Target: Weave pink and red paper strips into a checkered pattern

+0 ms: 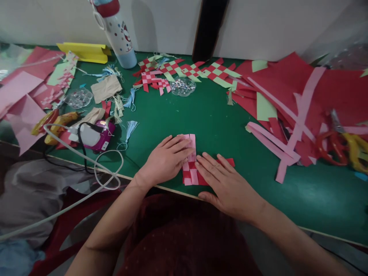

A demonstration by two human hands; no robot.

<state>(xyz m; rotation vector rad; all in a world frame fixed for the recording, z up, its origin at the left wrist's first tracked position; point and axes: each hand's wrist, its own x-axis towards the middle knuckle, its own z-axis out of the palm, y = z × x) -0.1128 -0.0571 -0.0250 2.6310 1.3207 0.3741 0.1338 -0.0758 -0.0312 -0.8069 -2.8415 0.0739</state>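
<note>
A small weave of pink and red paper strips [190, 175] lies on the green table near its front edge. Pink ends point away from me and red ends point right. My left hand [168, 159] rests flat over the upper left part of the weave, fingers stretched across the pink strips. Flat on the red strips at the right lies my right hand [224, 182], its fingers extended and fingertips at the checkered part. Both hands cover much of the paper, so part of the weave is hidden.
Finished woven paper pieces [169, 69] and a dish of small gems [183, 86] are at the back, near a bottle [120, 34]. Red sheets, pink strips [301, 111] and scissors [335, 143] lie right. A white cable [112, 174], tassels [131, 130] and a purple power adapter [105, 136] are left.
</note>
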